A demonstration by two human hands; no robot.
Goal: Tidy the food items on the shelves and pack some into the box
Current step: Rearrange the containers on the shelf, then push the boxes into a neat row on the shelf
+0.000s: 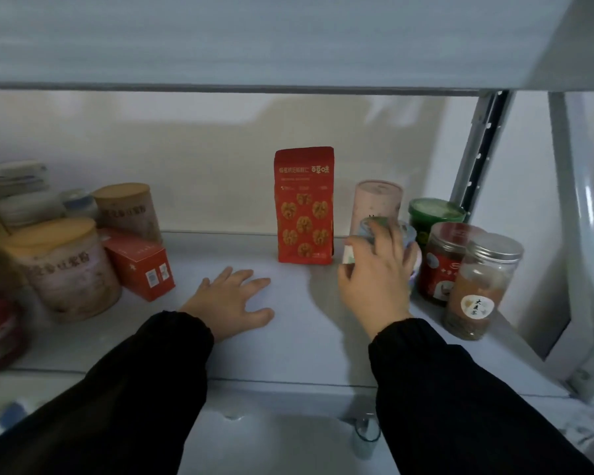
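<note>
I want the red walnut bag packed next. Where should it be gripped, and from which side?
Probably grip the red walnut bag across its two narrow sides, upper half, coming from the front-left: it stands upright, broad face forward, with bare shelf there and a pink canister close on its right.

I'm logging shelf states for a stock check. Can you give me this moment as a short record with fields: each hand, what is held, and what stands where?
left hand: flat on the shelf, fingers spread, holding nothing
right hand: grips a small container, blurred
centre back: red walnut bag, upright
behind right hand: pink canister
right side: green-lidded jar, red-labelled jar, silver-lidded jar
left side: tan-lidded canister, red box, further blurred packages
packing box: not in view
</note>
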